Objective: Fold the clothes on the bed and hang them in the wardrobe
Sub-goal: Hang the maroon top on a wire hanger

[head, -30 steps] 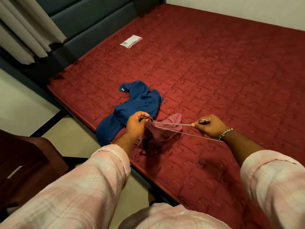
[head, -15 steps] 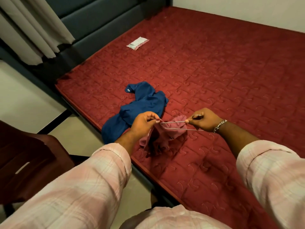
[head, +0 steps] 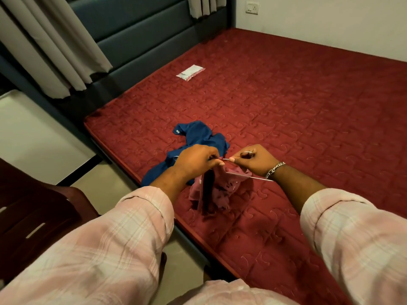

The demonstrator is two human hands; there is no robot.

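So the hands have closed in a lot over the last second. A moment back the wire hanger point(head: 248, 176) was stretched out between them with a clear gap; now the left hand point(head: 196, 160) and right hand point(head: 255, 160) are almost knuckle to knuckle, just above the near edge of the bed point(head: 308, 117). My read is the pink garment point(head: 217, 190) is getting worked further along the wire, so it's going on the hanger, not being folded.

Left hand is curled, pinching the fabric and the wire end together at the fingertips. Right hand is wrapped around the hook part, thumb and forefinger nipping the thin wire, with the long bar poking out under its wrist to the right. The pink garment hangs bunched below both hands, its bottom touching the bed.

The blue garment point(head: 198, 142) is still crumpled just behind the left hand, untouched. A small packet point(head: 190, 72) lies far up the bed. No wardrobe visible from here.
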